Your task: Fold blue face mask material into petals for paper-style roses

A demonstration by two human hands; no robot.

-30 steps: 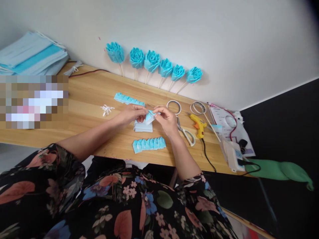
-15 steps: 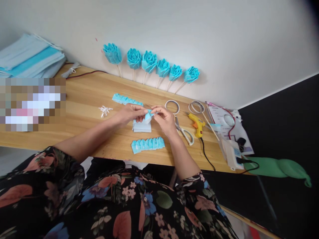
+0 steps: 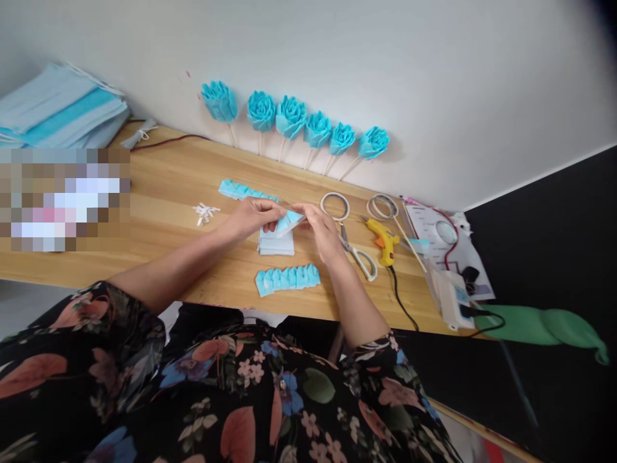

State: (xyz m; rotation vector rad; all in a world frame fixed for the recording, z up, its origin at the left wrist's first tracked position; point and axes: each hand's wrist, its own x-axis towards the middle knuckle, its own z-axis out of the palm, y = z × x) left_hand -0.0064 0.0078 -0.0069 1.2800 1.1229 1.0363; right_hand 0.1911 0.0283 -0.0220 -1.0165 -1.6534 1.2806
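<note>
My left hand [image 3: 258, 217] pinches the folded blue piece [image 3: 292, 220] over the pale stack [image 3: 276, 245]; my right hand [image 3: 322, 233] is at its right corner, though I cannot tell whether those fingers grip. A pleated blue strip [image 3: 288, 279] lies nearer me.

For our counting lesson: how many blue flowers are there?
6 flowers, in a row along the wall: one at the left end, one at the right end, four between them. None looks hidden.
</note>
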